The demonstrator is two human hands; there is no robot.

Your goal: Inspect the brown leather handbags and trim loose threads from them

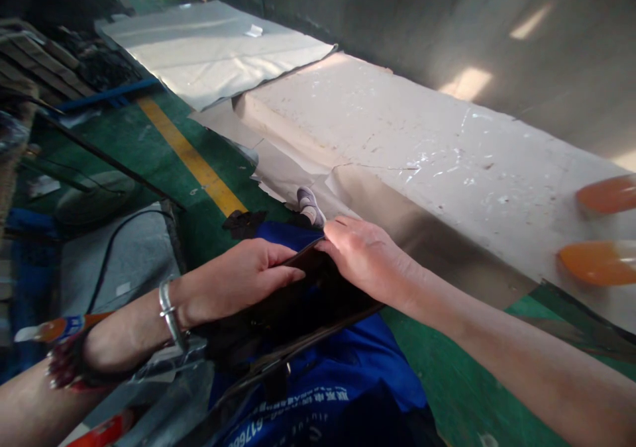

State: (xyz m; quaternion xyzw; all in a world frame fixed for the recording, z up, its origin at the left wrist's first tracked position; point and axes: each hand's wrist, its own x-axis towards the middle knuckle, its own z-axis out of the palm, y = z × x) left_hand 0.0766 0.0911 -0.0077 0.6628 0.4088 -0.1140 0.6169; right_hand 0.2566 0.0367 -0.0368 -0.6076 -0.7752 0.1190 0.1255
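Note:
A dark glossy panel [293,308] lies across my lap, over blue work clothes [342,381] with white print. My left hand [238,278] rests on the panel's near left part with fingers closed together along its upper edge, a silver bracelet [170,311] on the wrist. My right hand [365,255] presses on the panel's far corner, fingers curled over the edge. Both hands grip the panel. My shoe [311,205] shows just beyond the panel.
A large beige paper-covered sheet [422,149] lies on the green floor [149,149] ahead, with a yellow line [191,159] beside it. Two orange blurred shapes [599,261] sit at the right edge. A sealant tube [54,328] and a black cable [106,255] lie at left.

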